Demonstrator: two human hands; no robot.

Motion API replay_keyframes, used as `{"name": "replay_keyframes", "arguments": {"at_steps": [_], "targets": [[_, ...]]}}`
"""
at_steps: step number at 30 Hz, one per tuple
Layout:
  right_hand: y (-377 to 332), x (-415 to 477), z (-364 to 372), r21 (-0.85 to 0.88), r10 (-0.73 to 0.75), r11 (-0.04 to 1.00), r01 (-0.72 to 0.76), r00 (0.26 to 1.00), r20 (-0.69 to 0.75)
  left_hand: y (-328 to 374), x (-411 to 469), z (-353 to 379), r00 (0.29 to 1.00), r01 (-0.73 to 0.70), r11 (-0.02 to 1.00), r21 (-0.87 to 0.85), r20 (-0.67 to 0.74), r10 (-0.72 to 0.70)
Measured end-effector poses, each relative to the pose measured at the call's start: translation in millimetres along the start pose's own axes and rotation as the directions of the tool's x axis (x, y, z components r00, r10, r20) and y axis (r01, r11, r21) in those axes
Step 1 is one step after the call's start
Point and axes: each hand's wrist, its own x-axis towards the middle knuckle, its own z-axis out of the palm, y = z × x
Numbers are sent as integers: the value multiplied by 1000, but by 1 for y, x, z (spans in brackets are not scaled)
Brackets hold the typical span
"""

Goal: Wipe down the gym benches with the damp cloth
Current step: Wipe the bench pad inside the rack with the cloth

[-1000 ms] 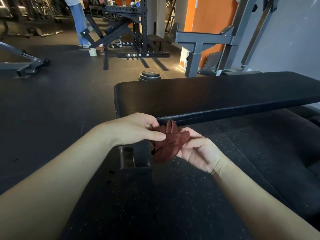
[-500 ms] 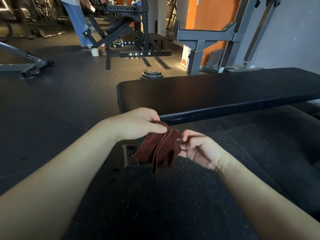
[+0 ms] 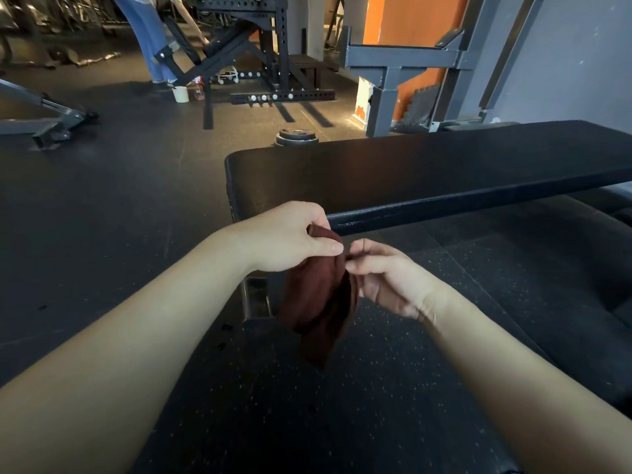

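Observation:
A dark red cloth [image 3: 319, 302] hangs in front of me, just below the near edge of a black padded bench [image 3: 410, 172]. My left hand [image 3: 287, 237] grips the cloth's top edge between thumb and fingers. My right hand [image 3: 386, 277] is beside it on the right, with its fingertips pinching the cloth's right edge. The cloth droops in loose folds toward the floor. The bench pad runs from the centre out past the right side of the view, and neither hand touches it.
The bench's metal foot [image 3: 256, 295] stands on the black rubber floor under my hands. A weight plate [image 3: 297, 135] lies behind the bench. A grey rack [image 3: 386, 94], a black rack [image 3: 273, 63], a white cup [image 3: 180, 94] and a person in jeans [image 3: 147, 42] are further back.
The bunched cloth has been let out and now hangs longer below my left hand. My right hand has shifted from under the cloth to its right edge.

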Motion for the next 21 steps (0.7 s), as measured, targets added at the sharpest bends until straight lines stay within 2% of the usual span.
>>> {"name": "replay_keyframes", "arguments": {"at_steps": [4, 7, 11, 14, 17, 21], "targets": [[5, -4, -18, -185, 22, 982, -24, 1000, -13, -1, 3, 8, 1000, -11, 1000, 16, -22, 11], [9, -12, -21, -395, 48, 918, -45, 999, -4, -6, 7, 19, 1000, 8, 999, 43, -11, -7], [15, -18, -25, -520, 98, 843, -134, 990, -97, -21, 13, 42, 998, 69, 996, 57, 5, -69], [20, -19, -25, -465, 206, 846, -262, 964, -169, -35, 15, 60, 990, 141, 989, 52, -4, -141], [26, -17, -26, -347, 261, 884, -313, 946, -190, -50, 16, 75, 980, 199, 980, 2, -11, -199], [25, -15, -23, -248, 256, 918, -310, 939, -230, -61, 12, 85, 951, 289, 957, -2, 118, -286]]}}
